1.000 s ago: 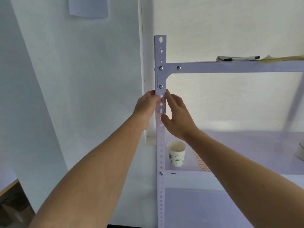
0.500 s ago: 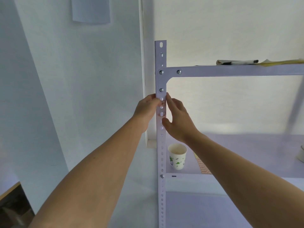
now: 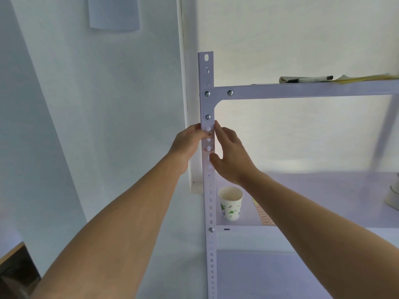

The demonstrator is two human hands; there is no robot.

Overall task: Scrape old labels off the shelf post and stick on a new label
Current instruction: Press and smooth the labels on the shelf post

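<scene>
A white perforated shelf post stands upright in the middle of the view. On its front, just below a bolted corner bracket, sits a small label with faint markings; reddish residue shows a little lower. My left hand grips the post's left edge with the thumb pressed on the label. My right hand rests against the post's right edge, index finger up beside the label, thumb touching the post lower down. Neither hand holds a tool.
A paper cup with green print stands on the middle shelf beside a sheet of labels. A pen and papers lie on the top shelf. A white object sits at the right edge. Walls lie close behind and to the left.
The view has tilted slightly upward, so post and hands sit lower in frame. Both hands stay at the same spot on the post, fingers pressing around the label.
</scene>
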